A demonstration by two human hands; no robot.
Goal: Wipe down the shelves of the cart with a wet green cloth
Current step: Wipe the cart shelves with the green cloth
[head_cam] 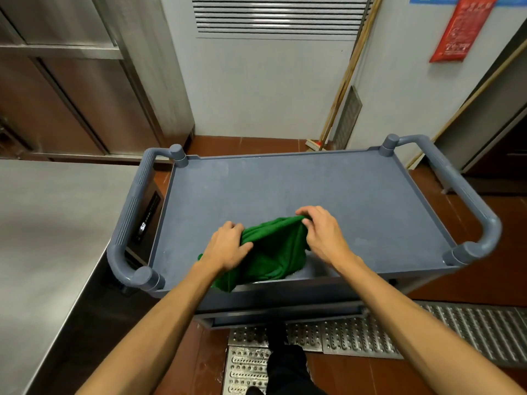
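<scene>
The grey-blue plastic utility cart (285, 192) stands on a red-brown tiled floor (470, 280), with a tubular grey handle at each end. Its rimmed top shelf (356, 201) carries the crumpled green cloth (273, 252), which lies at the near edge of the shelf, left of centre, with one corner hanging over the front rim.

The left hand (228, 246) is closed on the left side of the cloth, fingers curled into the fabric. The right hand (322, 232) pinches the upper right edge of the cloth between thumb and fingertips, raising that edge off the shelf.

A stainless steel counter (48, 238) adjoins the cart on the left. Perforated metal drain grates (427, 334) lie in the floor below the cart
</scene>
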